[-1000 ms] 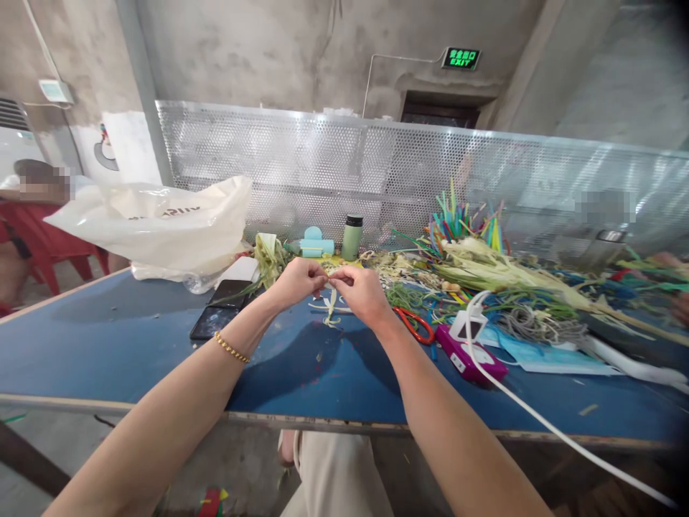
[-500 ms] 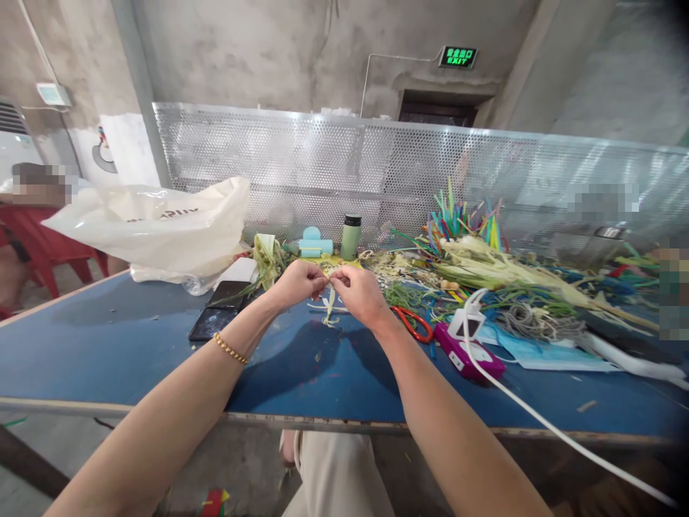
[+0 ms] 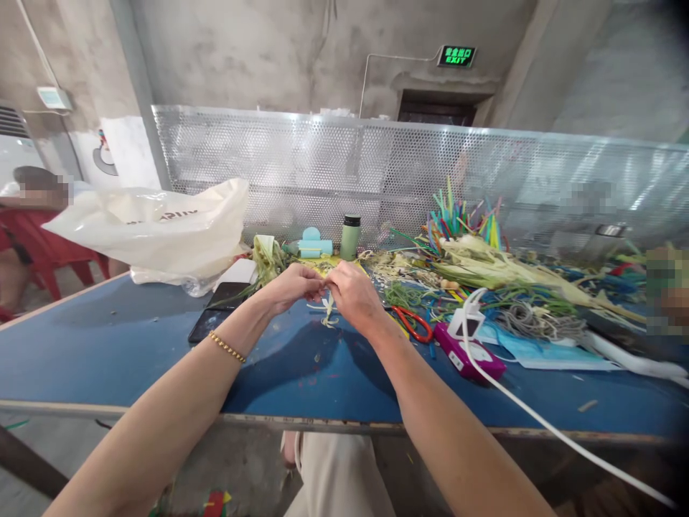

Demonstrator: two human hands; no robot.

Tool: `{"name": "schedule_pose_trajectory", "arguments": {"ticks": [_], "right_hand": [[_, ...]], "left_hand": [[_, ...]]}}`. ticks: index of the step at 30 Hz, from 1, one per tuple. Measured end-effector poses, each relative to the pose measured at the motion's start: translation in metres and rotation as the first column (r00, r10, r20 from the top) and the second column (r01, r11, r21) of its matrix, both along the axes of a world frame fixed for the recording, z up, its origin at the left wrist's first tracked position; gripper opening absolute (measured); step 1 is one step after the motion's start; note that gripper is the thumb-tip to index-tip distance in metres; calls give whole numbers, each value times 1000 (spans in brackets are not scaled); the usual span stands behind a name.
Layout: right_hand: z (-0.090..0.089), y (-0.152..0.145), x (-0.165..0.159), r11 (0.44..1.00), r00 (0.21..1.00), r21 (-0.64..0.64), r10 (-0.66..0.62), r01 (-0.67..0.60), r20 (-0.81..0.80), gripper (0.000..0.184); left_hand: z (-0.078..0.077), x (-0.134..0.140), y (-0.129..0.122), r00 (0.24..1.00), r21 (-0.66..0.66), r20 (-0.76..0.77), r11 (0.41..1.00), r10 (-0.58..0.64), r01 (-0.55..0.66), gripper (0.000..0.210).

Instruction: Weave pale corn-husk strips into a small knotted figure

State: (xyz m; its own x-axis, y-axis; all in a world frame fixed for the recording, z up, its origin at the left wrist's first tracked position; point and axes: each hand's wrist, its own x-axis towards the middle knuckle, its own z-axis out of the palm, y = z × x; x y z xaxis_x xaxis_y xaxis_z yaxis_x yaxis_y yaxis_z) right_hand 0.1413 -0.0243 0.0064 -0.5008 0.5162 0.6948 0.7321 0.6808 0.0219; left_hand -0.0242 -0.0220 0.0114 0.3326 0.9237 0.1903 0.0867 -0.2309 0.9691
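My left hand [image 3: 297, 287] and my right hand [image 3: 354, 293] meet fingertip to fingertip above the middle of the blue table [image 3: 323, 388]. Between them they pinch a pale green husk-like strip [image 3: 328, 314], which hangs below the fingers with a curled lower end. Both hands are closed; the fingers cover the strip's upper part. Just right of my right hand lie red-handled scissors [image 3: 423, 334]. Beyond my left hand sits a bundle of pale green husks [image 3: 268, 260].
A green bottle [image 3: 350, 238] stands behind the hands. At left are a black phone [image 3: 203, 327] and a white plastic bag [image 3: 177, 230]. At right, a purple power strip [image 3: 474, 359] trails a white cable. Husks [image 3: 484, 266] and colourful stems [image 3: 452, 215] pile up behind it.
My right hand has turned slightly, its back now more toward me, and shifted a little left. The strip still hangs between both hands.
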Motion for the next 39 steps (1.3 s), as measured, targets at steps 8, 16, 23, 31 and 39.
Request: {"name": "schedule_pose_trajectory", "arguments": {"ticks": [8, 16, 23, 31, 39], "right_hand": [[-5, 12, 2, 989, 980, -107, 85, -105, -182, 18], [-5, 15, 5, 944, 942, -270, 97, -190, -322, 13], [-1, 10, 5, 956, 963, -272, 34, -109, -268, 10], [-3, 15, 8, 853, 877, -447, 25, -269, -481, 12], [4, 13, 13, 884, 891, -429, -34, -184, -452, 27]], "left_hand": [[-2, -4, 5, 994, 75, -84, 996, 64, -58, 11], [2, 2, -1, 957, 261, -249, 962, 150, -83, 21], [4, 2, -3, 907, 363, -353, 927, 229, -93, 16], [5, 3, -3, 917, 368, -332, 926, 219, -88, 14], [3, 1, 0, 922, 372, -323, 924, 214, -85, 14]]}}
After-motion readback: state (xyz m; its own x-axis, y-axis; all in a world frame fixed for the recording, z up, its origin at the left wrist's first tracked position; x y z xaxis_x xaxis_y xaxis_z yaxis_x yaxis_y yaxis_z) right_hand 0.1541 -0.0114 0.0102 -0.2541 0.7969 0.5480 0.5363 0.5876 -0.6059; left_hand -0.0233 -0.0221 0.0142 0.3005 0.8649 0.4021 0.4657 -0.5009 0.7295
